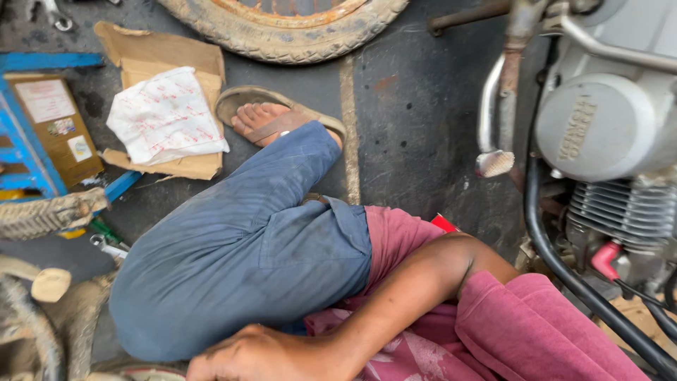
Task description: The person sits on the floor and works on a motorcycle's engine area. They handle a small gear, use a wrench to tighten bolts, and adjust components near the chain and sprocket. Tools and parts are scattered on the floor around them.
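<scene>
My right hand [261, 356] lies at the bottom edge of the head view, knuckles up, resting against my bent leg in blue trousers [240, 261]. The fingers curl down out of sight, and nothing shows in them. The bare forearm runs up to the right into a maroon sleeve [529, 331]. My foot in a brown sandal [271, 120] rests on the dark floor ahead. My left hand is not in view.
A grey motorcycle engine [599, 127] with a black hose [557, 261] and a foot pedal [493, 162] stands at the right. A worn tyre [282, 28] lies at the top. Left are cardboard [162, 56] under white paper [166, 116], a blue frame [28, 148] and a wrench [106, 243].
</scene>
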